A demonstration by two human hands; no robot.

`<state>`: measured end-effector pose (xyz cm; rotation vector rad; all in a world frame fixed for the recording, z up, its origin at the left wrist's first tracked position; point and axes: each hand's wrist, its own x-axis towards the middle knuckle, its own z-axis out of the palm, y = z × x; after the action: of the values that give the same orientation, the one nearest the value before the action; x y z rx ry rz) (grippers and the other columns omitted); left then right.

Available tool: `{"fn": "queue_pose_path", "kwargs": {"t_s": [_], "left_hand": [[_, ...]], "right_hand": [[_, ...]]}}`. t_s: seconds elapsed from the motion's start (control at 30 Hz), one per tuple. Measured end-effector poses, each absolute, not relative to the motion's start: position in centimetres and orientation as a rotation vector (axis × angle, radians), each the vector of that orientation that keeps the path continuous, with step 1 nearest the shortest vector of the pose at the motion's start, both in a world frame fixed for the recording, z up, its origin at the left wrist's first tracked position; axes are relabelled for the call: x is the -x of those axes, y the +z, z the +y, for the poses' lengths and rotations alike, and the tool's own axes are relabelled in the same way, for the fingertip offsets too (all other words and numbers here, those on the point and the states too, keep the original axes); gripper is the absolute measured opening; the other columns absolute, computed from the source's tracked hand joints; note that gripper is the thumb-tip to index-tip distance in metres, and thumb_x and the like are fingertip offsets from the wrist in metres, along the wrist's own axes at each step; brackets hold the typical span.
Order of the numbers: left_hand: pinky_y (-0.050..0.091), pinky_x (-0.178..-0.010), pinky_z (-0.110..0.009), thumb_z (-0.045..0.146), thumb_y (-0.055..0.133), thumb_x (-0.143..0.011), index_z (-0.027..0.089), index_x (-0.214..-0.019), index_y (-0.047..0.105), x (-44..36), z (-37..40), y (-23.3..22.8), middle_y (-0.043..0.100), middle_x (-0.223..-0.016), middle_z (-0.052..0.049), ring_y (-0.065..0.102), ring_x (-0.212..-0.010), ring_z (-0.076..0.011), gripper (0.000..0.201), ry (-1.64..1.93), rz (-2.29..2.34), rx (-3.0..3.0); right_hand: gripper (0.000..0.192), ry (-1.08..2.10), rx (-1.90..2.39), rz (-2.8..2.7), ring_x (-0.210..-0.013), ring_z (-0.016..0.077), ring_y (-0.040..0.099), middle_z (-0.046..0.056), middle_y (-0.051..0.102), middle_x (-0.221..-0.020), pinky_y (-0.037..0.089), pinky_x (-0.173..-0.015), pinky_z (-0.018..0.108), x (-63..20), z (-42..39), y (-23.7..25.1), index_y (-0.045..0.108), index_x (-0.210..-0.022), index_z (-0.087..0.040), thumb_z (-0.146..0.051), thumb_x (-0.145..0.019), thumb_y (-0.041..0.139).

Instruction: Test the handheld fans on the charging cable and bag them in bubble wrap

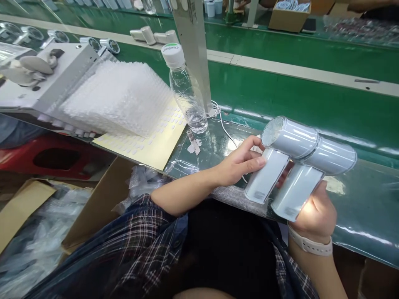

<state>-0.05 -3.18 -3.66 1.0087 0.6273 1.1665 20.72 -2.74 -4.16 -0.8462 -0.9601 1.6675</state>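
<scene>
Head view: gripping two pale grey handheld devices side by side over the near edge of the bench. Right hand (314,211) clamped from below around the grip of the right device (314,174), watch strap showing at the wrist. Left hand (240,162) closed with fingertips on the grip of the left device (277,153), thumb and fingers pinching its upper edge just under the barrel. Both devices sitting upright with barrels touching, round ends facing the camera's left, glossy film seemingly covering their surfaces already. Hovering above a shiny plastic sheet (368,207) spread across the bench, not resting on it.

Standing further back on the bench: a clear water bottle (187,91) with a white cap, upright, just beside a grey post. Lying left of the bottle, a stack of white bubble wrap (118,95) over a yellow sheet (156,145) of small stickers, many spots on it bare. Running behind, a green conveyor belt (296,95) carrying a few more grey devices (154,36) far off. Sitting below the bench on the left, a cardboard box (93,207) holding clear bags.

Judging by this: both units looking assembled and filmed, neither wrapped nor bagged yet, so packing seemingly left to do.
</scene>
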Motion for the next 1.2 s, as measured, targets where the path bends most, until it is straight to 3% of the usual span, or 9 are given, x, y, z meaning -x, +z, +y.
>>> {"fn": "queue_pose_path", "kwargs": {"t_s": [0.13,0.23,0.37,0.47,0.57,0.77,0.97,1.07,1.2], "left_hand": [[0.054,-0.070,-0.029,0.062,0.076,-0.091,0.026,-0.113,0.043,0.3,-3.5,-3.1,0.068,-0.086,0.001,0.069,-0.075,-0.0166,0.053,1.159,0.561,-0.982],[0.058,-0.078,-0.032,0.058,0.078,-0.091,0.025,-0.117,0.046,0.3,-3.2,-3.0,0.072,-0.095,-0.003,0.074,-0.086,-0.0195,0.052,1.146,0.538,-0.984],[0.060,-0.093,-0.038,0.057,0.085,-0.084,0.019,-0.121,0.058,0.1,-2.7,-3.0,0.074,-0.112,-0.012,0.075,-0.109,-0.0271,0.059,1.147,0.535,-1.001],[0.061,-0.090,-0.041,0.060,0.089,-0.078,0.016,-0.123,0.063,-0.1,-2.5,-3.1,0.073,-0.107,-0.012,0.075,-0.101,-0.0278,0.069,1.035,0.519,-0.993],[0.061,-0.081,-0.036,0.069,0.086,-0.078,0.017,-0.118,0.062,-0.2,-2.5,-3.6,0.071,-0.099,-0.009,0.073,-0.089,-0.0222,0.070,1.057,0.545,-0.973],[0.061,-0.076,-0.034,0.078,0.070,-0.088,0.019,-0.127,0.057,-0.5,-2.7,-4.2,0.075,-0.110,-0.010,0.074,-0.085,-0.0197,0.072,1.086,0.627,-0.840],[0.061,-0.082,-0.038,0.054,0.078,-0.090,0.019,-0.142,0.046,-0.1,-2.4,-3.7,0.074,-0.128,-0.017,0.078,-0.107,-0.0309,0.071,1.080,0.548,-0.900],[0.061,-0.086,-0.038,0.051,0.084,-0.086,0.021,-0.132,0.047,0.1,-2.3,-3.5,0.076,-0.124,-0.015,0.079,-0.106,-0.0287,0.066,1.093,0.612,-0.934],[0.059,-0.087,-0.034,0.053,0.095,-0.073,0.021,-0.115,0.051,0.2,-2.1,-3.6,0.079,-0.104,-0.008,0.078,-0.097,-0.0218,0.069,1.058,0.668,-0.985]], "right_hand": [[0.032,1.601,0.836,-0.992,-0.101,0.0317,0.077,0.008,0.078,-0.117,0.068,-0.080,0.049,-20.9,-3.7,-3.8,0.079,-0.116,-0.030,-0.054,-0.099,0.066],[0.030,1.554,0.850,-0.976,-0.092,0.0300,0.077,0.008,0.080,-0.110,0.068,-0.076,0.048,-21.0,-3.8,-3.5,0.081,-0.113,-0.027,-0.049,-0.097,0.070],[0.031,1.635,0.854,-0.939,-0.106,0.0313,0.074,0.008,0.078,-0.116,0.066,-0.085,0.051,-20.5,-3.2,-2.9,0.080,-0.115,-0.029,-0.050,-0.099,0.064],[0.040,1.742,0.851,-0.936,-0.098,0.0307,0.071,0.009,0.074,-0.104,0.063,-0.085,0.051,-19.8,-2.7,-2.5,0.078,-0.115,-0.029,-0.057,-0.097,0.058],[0.042,1.762,0.861,-0.961,-0.075,0.0250,0.061,0.007,0.064,-0.084,0.059,-0.071,0.044,-19.3,-2.6,-2.2,0.078,-0.112,-0.026,-0.057,-0.096,0.055],[0.037,1.736,0.786,-0.930,-0.061,0.0199,0.058,0.006,0.062,-0.073,0.052,-0.056,0.036,-19.2,-2.9,-2.0,0.070,-0.077,-0.021,-0.048,-0.097,0.055],[0.034,1.606,0.723,-0.878,-0.066,0.0216,0.063,0.005,0.067,-0.085,0.048,-0.046,0.032,-20.3,-2.5,-1.6,0.077,-0.100,-0.024,-0.053,-0.083,0.077],[0.033,1.532,0.760,-0.838,-0.071,0.0214,0.065,0.004,0.066,-0.087,0.053,-0.050,0.033,-20.8,-2.4,-1.7,0.077,-0.100,-0.024,-0.049,-0.080,0.082],[0.034,1.369,0.786,-0.749,-0.081,0.0231,0.072,0.007,0.073,-0.096,0.063,-0.072,0.038,-20.7,-2.4,-2.5,0.076,-0.108,-0.020,-0.044,-0.084,0.076]]}}
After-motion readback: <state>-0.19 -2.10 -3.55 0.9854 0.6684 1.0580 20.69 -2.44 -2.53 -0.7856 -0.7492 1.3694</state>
